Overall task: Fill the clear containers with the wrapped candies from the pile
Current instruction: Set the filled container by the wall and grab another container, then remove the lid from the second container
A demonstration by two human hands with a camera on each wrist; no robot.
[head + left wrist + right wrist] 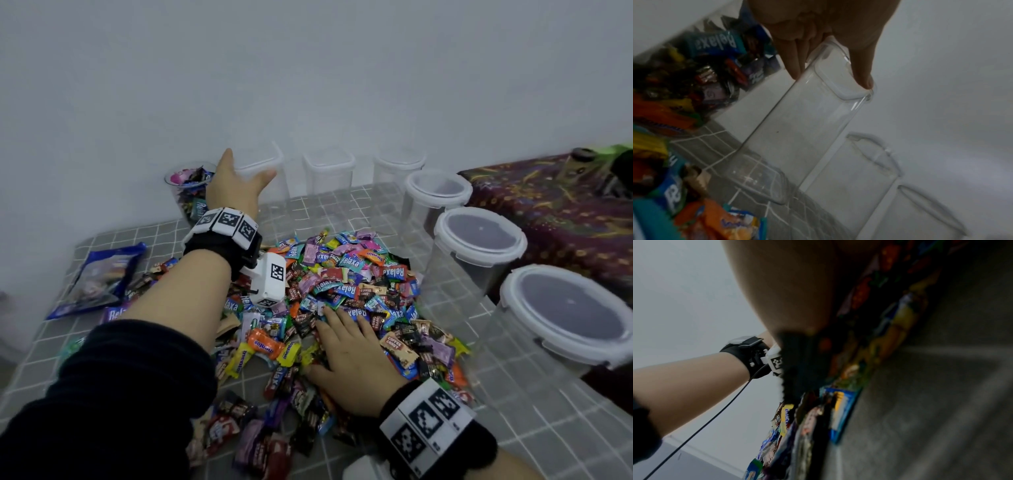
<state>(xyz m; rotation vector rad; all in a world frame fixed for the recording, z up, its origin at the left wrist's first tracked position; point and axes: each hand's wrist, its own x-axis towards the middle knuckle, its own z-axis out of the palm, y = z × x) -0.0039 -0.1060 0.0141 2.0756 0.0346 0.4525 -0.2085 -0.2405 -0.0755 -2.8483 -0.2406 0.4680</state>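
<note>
A big pile of wrapped candies (346,274) covers the middle of the grey checked table (342,209). My left hand (250,165) reaches to the back row and holds the top of an empty square clear container (265,163). In the left wrist view the fingers (795,65) press one side of that container (797,129) and the thumb lies on the lid's far edge. My right hand (346,346) rests flat on the near part of the pile with its fingers spread, holding nothing. The right wrist view shows only the palm (787,280) and blurred candies (898,318).
A clear jar full of candies (190,192) stands left of my left hand. More lidded clear containers run along the back and down the right: a square one (329,171) and round ones (435,195) (479,246) (565,315). A blue candy bag (99,277) lies at the left.
</note>
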